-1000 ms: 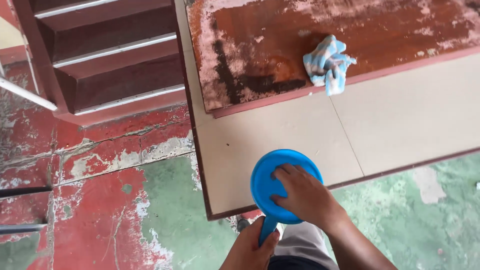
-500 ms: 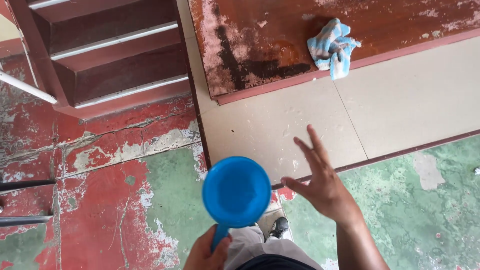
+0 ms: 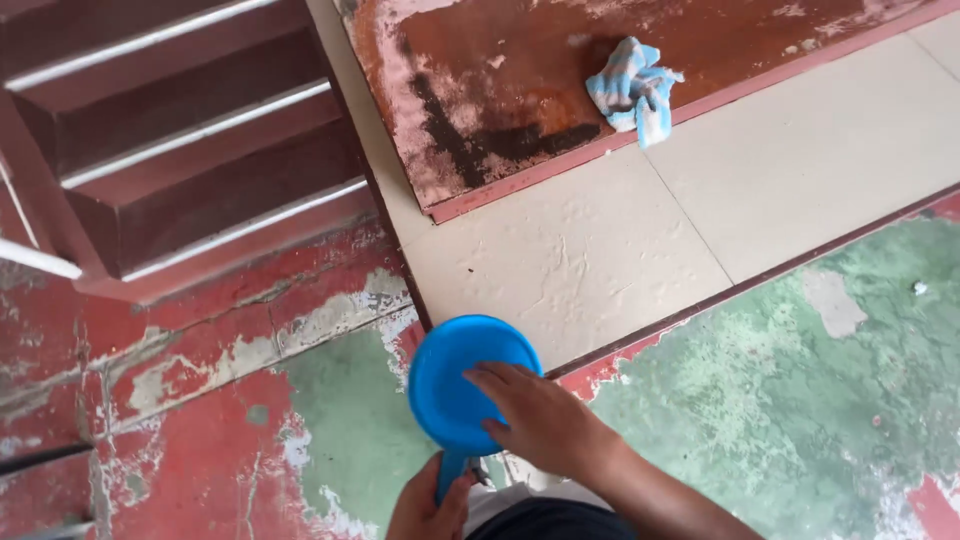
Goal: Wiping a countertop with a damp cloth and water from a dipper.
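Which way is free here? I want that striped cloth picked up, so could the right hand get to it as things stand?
Probably not without stepping closer. The right hand rests in the blue scoop, which the left hand grips by its handle. The striped cloth lies well beyond, across bare pale tiles; nothing blocks the way.

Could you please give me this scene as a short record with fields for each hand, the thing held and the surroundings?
left hand: grips the handle at the bottom edge of the view
right hand: palm and fingers laid in the scoop's bowl
blue scoop: round plastic bowl, held over the floor's edge
cloth: blue and white, crumpled on the worn red board
floor: peeling red and green paint
steps: dark red, upper left
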